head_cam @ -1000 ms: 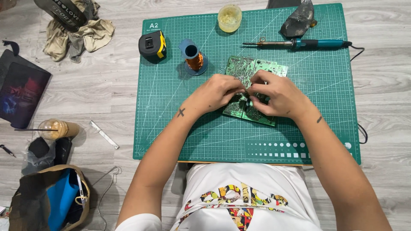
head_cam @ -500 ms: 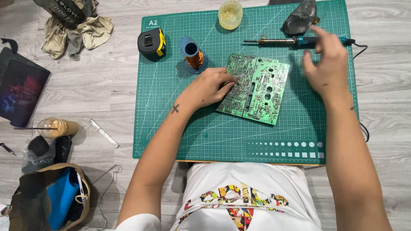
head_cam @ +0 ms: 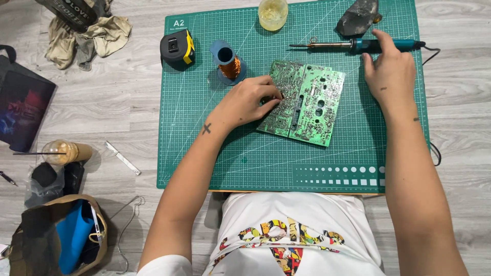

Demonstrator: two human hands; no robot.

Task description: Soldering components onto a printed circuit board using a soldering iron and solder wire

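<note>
there, right hand on soldering iron

a green circuit board lies flat on the cutting mat, solder side up, tilted slightly, with oblong cutouts near its middle. a soldering iron with a teal handle lies level behind it, its metal tip pointing left and its black cord trailing off right.
</note>
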